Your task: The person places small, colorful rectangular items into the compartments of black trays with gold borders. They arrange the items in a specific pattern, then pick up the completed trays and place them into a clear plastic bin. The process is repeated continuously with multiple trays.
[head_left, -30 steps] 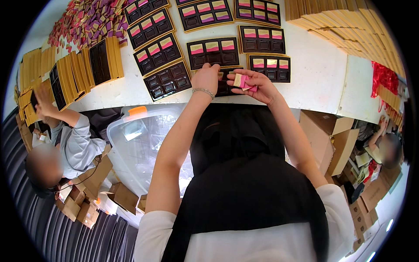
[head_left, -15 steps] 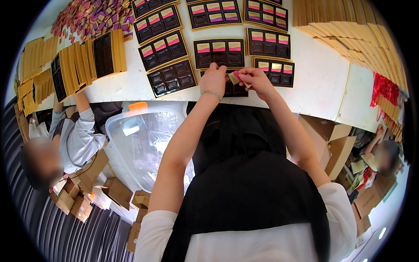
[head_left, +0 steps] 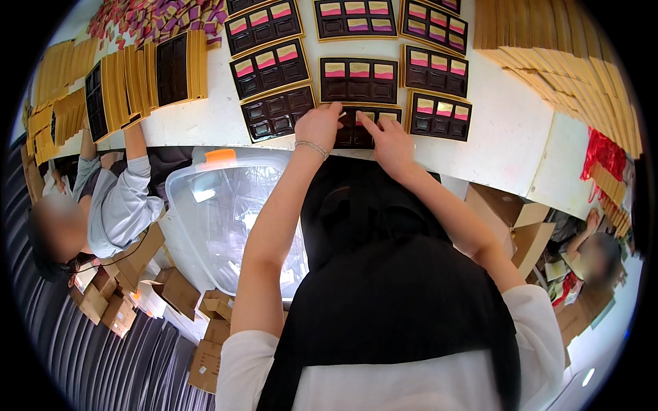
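Dark-brown compartment tray [head_left: 360, 130] w/ gold rim is set at the near edge of the white table [head_left: 507, 130], directly under both hands. Left hand [head_left: 319, 127] is laid on its left end, right hand [head_left: 391, 140] on its right part, fingers spread flat; hands are kept slightly apart, nothing visibly clamped. Similar trays w/ pink-topped pieces [head_left: 358, 79] are ranged just beyond.

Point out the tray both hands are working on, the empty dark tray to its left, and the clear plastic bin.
Tray under the hands [head_left: 356, 133], head view, dark compartment between the two hands.
Empty dark tray [head_left: 277, 113], head view, its middle compartments.
Clear plastic bin [head_left: 229, 212], head view, its transparent lid.
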`<move>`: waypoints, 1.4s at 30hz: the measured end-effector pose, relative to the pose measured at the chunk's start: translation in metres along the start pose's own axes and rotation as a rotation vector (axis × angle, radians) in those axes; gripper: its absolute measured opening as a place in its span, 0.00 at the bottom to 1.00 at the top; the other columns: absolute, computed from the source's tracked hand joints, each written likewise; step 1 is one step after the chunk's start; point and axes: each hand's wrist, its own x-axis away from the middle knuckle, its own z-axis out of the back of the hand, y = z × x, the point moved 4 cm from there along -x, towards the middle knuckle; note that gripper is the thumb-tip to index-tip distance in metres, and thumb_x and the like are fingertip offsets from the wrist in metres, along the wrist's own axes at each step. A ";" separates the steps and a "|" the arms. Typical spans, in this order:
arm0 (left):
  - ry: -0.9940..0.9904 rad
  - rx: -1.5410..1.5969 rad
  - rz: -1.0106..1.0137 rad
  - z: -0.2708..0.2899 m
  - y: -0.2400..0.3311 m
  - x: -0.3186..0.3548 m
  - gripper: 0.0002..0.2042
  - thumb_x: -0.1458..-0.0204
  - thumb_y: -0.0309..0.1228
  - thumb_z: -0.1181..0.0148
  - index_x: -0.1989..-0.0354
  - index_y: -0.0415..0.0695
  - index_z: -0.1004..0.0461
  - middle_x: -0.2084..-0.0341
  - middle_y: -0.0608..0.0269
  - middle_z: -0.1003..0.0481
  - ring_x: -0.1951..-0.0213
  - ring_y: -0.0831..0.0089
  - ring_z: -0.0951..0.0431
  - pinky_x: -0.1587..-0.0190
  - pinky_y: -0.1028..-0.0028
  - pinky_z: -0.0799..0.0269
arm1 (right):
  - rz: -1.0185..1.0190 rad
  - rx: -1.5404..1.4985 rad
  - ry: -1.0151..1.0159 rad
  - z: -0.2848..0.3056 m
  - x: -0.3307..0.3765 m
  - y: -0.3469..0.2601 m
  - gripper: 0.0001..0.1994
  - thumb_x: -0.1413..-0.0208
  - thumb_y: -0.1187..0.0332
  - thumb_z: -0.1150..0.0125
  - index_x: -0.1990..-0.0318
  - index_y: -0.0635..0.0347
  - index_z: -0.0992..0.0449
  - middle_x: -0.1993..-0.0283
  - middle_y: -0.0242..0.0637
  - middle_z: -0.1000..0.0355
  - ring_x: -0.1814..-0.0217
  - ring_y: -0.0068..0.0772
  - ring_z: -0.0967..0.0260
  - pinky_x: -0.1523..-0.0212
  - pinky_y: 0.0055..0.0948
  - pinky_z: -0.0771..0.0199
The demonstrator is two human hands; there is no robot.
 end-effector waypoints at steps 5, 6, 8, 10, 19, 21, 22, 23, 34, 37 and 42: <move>0.078 -0.125 -0.101 -0.002 0.008 -0.002 0.10 0.51 0.29 0.42 0.60 0.50 0.27 0.64 0.60 0.29 0.61 0.61 0.22 0.65 0.64 0.24 | -0.020 0.190 -0.084 -0.008 0.008 0.009 0.28 0.52 0.74 0.46 0.40 0.43 0.33 0.61 0.38 0.32 0.60 0.41 0.31 0.65 0.35 0.24; 0.099 -0.128 -0.082 -0.001 0.010 -0.002 0.10 0.51 0.29 0.43 0.59 0.51 0.27 0.63 0.60 0.30 0.60 0.61 0.23 0.65 0.65 0.24 | -0.025 0.208 -0.094 -0.010 0.008 0.010 0.28 0.52 0.74 0.46 0.40 0.44 0.33 0.61 0.38 0.32 0.60 0.41 0.31 0.65 0.35 0.24; 0.158 -0.131 -0.140 -0.007 0.012 -0.001 0.09 0.51 0.29 0.45 0.60 0.51 0.27 0.63 0.61 0.30 0.60 0.61 0.23 0.65 0.66 0.24 | -0.020 0.196 -0.103 -0.010 0.007 0.013 0.28 0.52 0.73 0.46 0.39 0.44 0.33 0.61 0.38 0.32 0.60 0.41 0.31 0.66 0.35 0.24; 0.153 -0.130 -0.166 -0.013 0.013 0.001 0.09 0.51 0.28 0.45 0.61 0.52 0.27 0.63 0.61 0.30 0.60 0.62 0.23 0.65 0.66 0.24 | -0.010 0.184 -0.131 -0.010 0.006 0.015 0.28 0.51 0.73 0.46 0.39 0.44 0.33 0.61 0.39 0.31 0.60 0.41 0.30 0.66 0.36 0.23; 0.342 0.517 0.147 0.012 -0.008 0.000 0.08 0.53 0.25 0.42 0.63 0.44 0.28 0.65 0.59 0.26 0.65 0.63 0.22 0.64 0.67 0.23 | -0.276 -0.782 -0.274 0.000 -0.023 0.021 0.22 0.50 0.79 0.46 0.44 0.59 0.32 0.53 0.41 0.29 0.53 0.42 0.28 0.58 0.34 0.23; 0.054 1.797 0.354 -0.002 -0.052 0.003 0.12 0.54 0.22 0.42 0.60 0.39 0.30 0.62 0.54 0.25 0.61 0.63 0.23 0.61 0.61 0.22 | -0.586 -1.513 -0.528 0.004 -0.039 0.011 0.19 0.47 0.79 0.47 0.46 0.63 0.33 0.50 0.42 0.30 0.51 0.41 0.28 0.54 0.35 0.24; -0.043 2.070 0.204 0.008 -0.052 0.006 0.15 0.55 0.19 0.44 0.56 0.37 0.31 0.57 0.49 0.27 0.57 0.60 0.24 0.57 0.60 0.23 | -0.503 -1.789 -0.631 0.008 -0.051 0.007 0.18 0.44 0.78 0.48 0.44 0.67 0.35 0.48 0.44 0.31 0.47 0.39 0.29 0.48 0.35 0.25; -0.147 2.331 0.032 0.018 -0.050 0.010 0.18 0.55 0.16 0.45 0.52 0.35 0.31 0.52 0.45 0.29 0.52 0.57 0.25 0.52 0.60 0.24 | -0.462 -1.900 -0.694 0.006 -0.061 0.006 0.23 0.44 0.79 0.48 0.40 0.68 0.39 0.44 0.46 0.33 0.44 0.41 0.31 0.44 0.37 0.28; 0.008 1.997 0.063 0.037 -0.104 0.033 0.21 0.48 0.20 0.41 0.44 0.38 0.36 0.47 0.47 0.31 0.47 0.57 0.27 0.49 0.59 0.23 | -0.353 -1.852 -0.881 0.006 -0.121 -0.039 0.25 0.42 0.75 0.47 0.36 0.68 0.43 0.38 0.53 0.37 0.38 0.46 0.35 0.42 0.43 0.28; 0.029 1.786 0.188 0.035 -0.116 0.034 0.19 0.50 0.20 0.39 0.48 0.38 0.32 0.53 0.51 0.27 0.58 0.68 0.22 0.58 0.68 0.19 | -0.424 -1.590 -0.774 -0.006 -0.127 -0.040 0.19 0.41 0.74 0.46 0.42 0.67 0.36 0.46 0.46 0.31 0.45 0.37 0.29 0.49 0.33 0.23; -0.051 1.171 0.368 0.061 -0.130 0.025 0.10 0.52 0.23 0.35 0.61 0.38 0.23 0.71 0.63 0.23 0.71 0.81 0.24 0.72 0.79 0.23 | -0.312 -0.864 -0.444 -0.019 -0.134 -0.039 0.10 0.44 0.73 0.42 0.55 0.64 0.28 0.64 0.38 0.24 0.63 0.29 0.24 0.65 0.27 0.23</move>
